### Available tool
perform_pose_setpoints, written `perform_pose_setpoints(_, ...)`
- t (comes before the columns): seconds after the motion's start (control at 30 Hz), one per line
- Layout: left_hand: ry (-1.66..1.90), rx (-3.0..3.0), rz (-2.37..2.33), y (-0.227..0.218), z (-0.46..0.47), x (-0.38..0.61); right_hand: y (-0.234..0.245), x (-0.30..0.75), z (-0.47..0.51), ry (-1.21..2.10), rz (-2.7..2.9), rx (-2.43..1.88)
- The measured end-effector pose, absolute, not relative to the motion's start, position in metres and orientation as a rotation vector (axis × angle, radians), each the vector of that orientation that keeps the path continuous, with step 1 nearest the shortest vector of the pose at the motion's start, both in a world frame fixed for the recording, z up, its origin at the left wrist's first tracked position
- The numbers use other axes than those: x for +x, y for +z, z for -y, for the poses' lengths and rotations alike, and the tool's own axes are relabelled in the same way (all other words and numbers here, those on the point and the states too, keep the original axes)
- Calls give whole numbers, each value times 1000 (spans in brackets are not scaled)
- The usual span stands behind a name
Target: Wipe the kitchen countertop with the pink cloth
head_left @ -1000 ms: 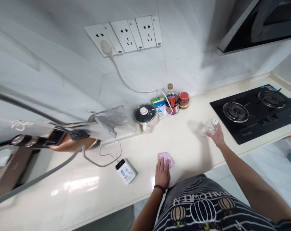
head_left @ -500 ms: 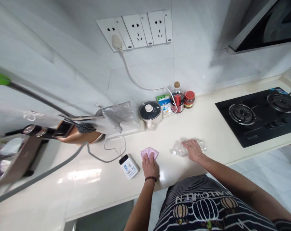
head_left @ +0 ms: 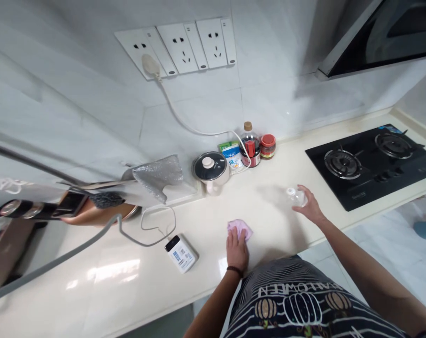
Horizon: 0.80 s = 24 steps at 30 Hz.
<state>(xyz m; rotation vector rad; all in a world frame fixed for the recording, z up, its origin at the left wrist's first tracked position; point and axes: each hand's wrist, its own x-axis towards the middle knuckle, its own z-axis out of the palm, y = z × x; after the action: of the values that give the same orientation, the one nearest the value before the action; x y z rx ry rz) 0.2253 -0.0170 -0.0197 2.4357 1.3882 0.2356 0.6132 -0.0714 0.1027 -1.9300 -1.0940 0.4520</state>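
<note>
My left hand [head_left: 237, 248] lies on a pink cloth [head_left: 241, 228], pressing it to the pale countertop [head_left: 213, 253]; the fingertips rest on the cloth's near half. Over to the right, my right hand [head_left: 308, 205] is wrapped around a clear plastic bottle [head_left: 297, 196] with a white cap. The bottle is upright or tilted with its cap toward me, and its shadow falls on the counter to the left. Part of its body is hidden by my fingers.
An electric pot [head_left: 210, 170] stands by the wall, beside seasoning packets [head_left: 231, 155], a dark sauce bottle [head_left: 248, 145] and a red-lidded jar [head_left: 268, 146]. A white power bank [head_left: 181, 254] lies left of the cloth. The gas stove [head_left: 371, 164] is at right.
My right hand has raised the bottle from lying on its side and turned it cap-up, moving right. My left hand has slid the cloth to the right. The view has shifted slightly.
</note>
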Motion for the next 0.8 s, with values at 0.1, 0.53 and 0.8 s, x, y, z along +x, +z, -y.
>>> perform_pose_setpoints(0.1,134,2520,-1077,-23,29,271,95,636,86,421,859,-1910)
perform_pose_setpoints(0.53,-23,2332,-1380,15,-136,335,38,642,200,581,879,-2910)
perform_pose_setpoints(0.8,14,2478,-1048,-6,-60,365,33,623,212,630,1094,-2964)
